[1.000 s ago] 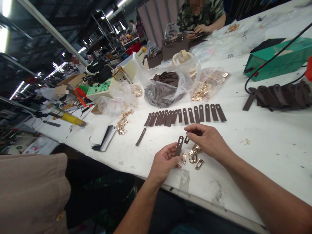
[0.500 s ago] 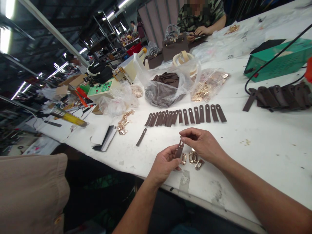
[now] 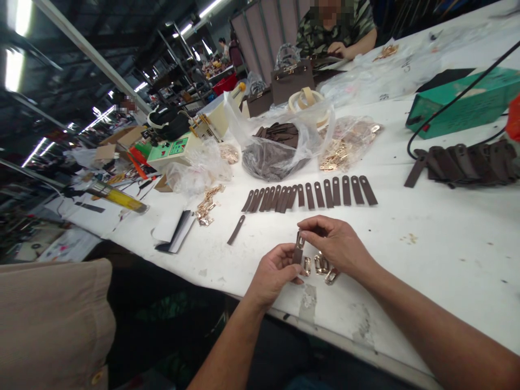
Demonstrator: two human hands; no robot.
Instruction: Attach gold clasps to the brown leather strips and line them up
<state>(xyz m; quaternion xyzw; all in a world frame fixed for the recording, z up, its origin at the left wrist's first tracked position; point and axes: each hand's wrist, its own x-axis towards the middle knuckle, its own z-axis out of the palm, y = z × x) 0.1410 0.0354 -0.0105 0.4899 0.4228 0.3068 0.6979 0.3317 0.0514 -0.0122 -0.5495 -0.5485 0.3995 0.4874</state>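
Note:
My left hand is closed on the lower part of a brown leather strap, which stands nearly upright. At the strap's top end, my right hand pinches a gold metal plate that lies against the strap around its slot. My right fingertips hide part of that end. Just right of my left fingers, a gold metal fitting lies on the white table, and several more gold fittings sit below my right hand.
A row of brown straps lies beyond my hands, with one loose strap left of it. Farther back are a plastic bag of straps and gold fittings in plastic. A green box stands right; a co-worker sits opposite.
The gold plate now shows against the strap's top end, where the strap's holes were visible before. The strap has turned slightly more upright; both hands have barely moved.

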